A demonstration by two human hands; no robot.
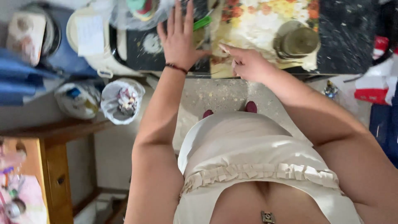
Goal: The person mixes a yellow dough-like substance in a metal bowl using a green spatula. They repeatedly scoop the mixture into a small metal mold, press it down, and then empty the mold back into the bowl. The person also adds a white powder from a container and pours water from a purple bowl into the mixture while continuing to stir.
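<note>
Two hands at the worktop edge, neither grasping anything.

The left hand (pixel 179 39) lies flat, fingers spread, grip released, on the dark worktop (pixel 348 37) beside a green-handled tool (pixel 202 23). The right hand (pixel 244 62) is loosely curled, index finger pointing onto the floral cloth (pixel 257 20), holding nothing. One metal lidded pot (pixel 297 41) stands on that cloth, right of the hand. Risk, as judged: the cloth overhangs the edge, so a drag by the pointing finger could shift cloth and pot. Counted: two hands, one cloth, one pot, one green tool, one bag-lined bin (pixel 122 101) on the floor.
</note>
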